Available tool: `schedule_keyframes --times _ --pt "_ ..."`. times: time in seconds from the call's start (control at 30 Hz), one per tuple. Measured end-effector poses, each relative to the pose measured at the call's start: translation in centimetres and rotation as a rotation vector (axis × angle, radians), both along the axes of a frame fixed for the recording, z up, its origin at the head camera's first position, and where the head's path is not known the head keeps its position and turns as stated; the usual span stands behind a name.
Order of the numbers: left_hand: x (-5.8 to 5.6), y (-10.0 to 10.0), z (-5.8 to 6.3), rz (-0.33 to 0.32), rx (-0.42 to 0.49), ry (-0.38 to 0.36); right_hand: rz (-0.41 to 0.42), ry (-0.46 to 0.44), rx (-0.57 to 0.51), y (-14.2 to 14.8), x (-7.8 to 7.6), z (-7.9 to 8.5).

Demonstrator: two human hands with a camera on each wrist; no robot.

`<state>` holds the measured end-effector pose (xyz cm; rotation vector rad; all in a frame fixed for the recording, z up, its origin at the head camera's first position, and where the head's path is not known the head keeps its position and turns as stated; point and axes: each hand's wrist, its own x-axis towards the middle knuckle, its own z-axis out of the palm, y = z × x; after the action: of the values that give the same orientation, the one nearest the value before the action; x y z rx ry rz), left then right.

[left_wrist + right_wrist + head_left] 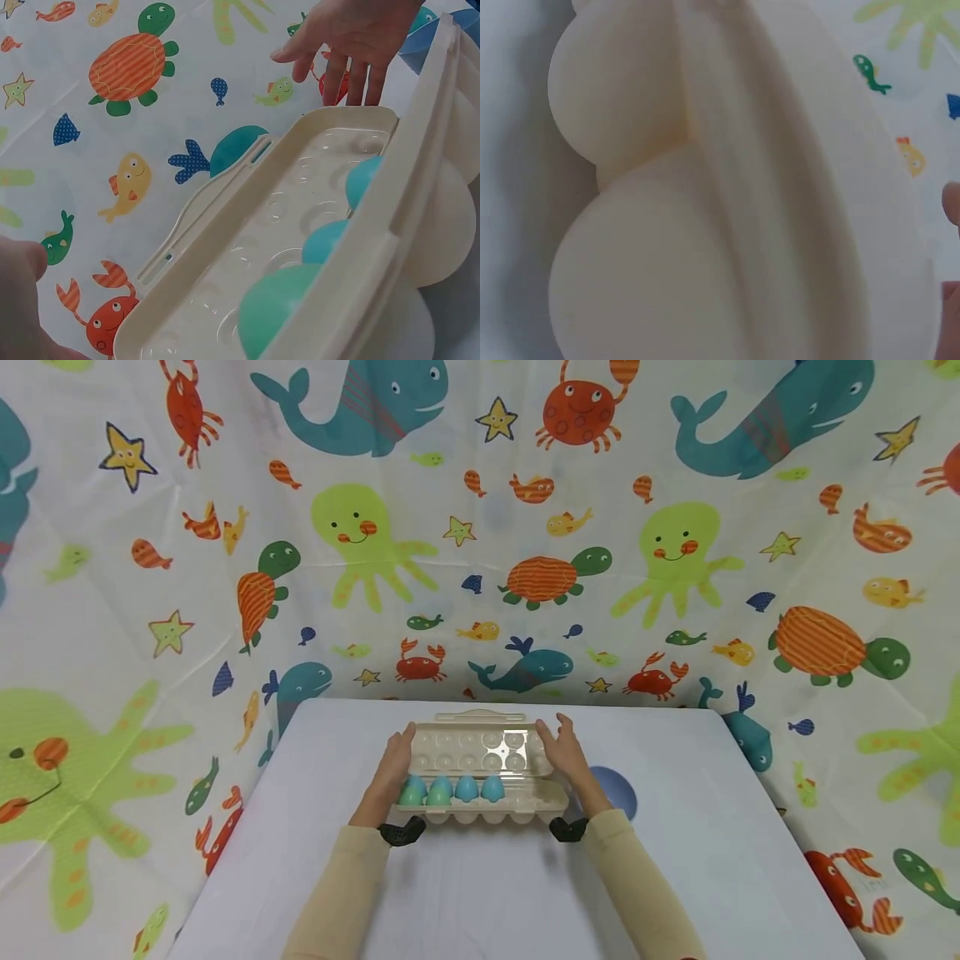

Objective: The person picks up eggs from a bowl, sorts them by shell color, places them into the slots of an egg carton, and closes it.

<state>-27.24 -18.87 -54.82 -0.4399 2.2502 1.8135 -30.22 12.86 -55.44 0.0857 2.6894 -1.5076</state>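
Note:
A cream plastic egg carton (542, 793) lies on the table with its lid (450, 750) tipped back. Blue eggs (492, 788) and green eggs (438, 796) sit in the left part of its cups. My left hand (390, 775) is beside the carton's left end, its fingers reaching forward by the lid. At the lid's right end is my right hand (567, 757); the left wrist view shows its fingers extended. Whether either hand touches the lid, I cannot tell. The carton's underside (645, 262) fills most of the right wrist view, with fingertips (952, 202) at the edge.
A blue bowl (617, 793) stands right of the carton, partly behind my right forearm. The white table (465, 902) meets a sea-animal-print curtain (465, 568) at the back and sides. Black wrist cameras (402, 832) sit under both wrists.

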Motion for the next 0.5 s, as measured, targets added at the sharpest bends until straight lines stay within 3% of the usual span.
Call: schedule_keyframes --times 0.17,0.37,0.5 --pt "0.0 -0.4 0.1 0.007 0.018 0.024 -0.062 -0.021 -0.041 0.0 0.2 0.2" --pt "-0.1 -0.5 0.7 -0.012 0.05 0.112 -0.121 0.041 -0.043 -0.2 0.3 0.9" --pt "-0.1 -0.5 1.2 -0.023 0.058 0.123 -0.139 0.072 -0.003 -0.2 0.3 1.3"
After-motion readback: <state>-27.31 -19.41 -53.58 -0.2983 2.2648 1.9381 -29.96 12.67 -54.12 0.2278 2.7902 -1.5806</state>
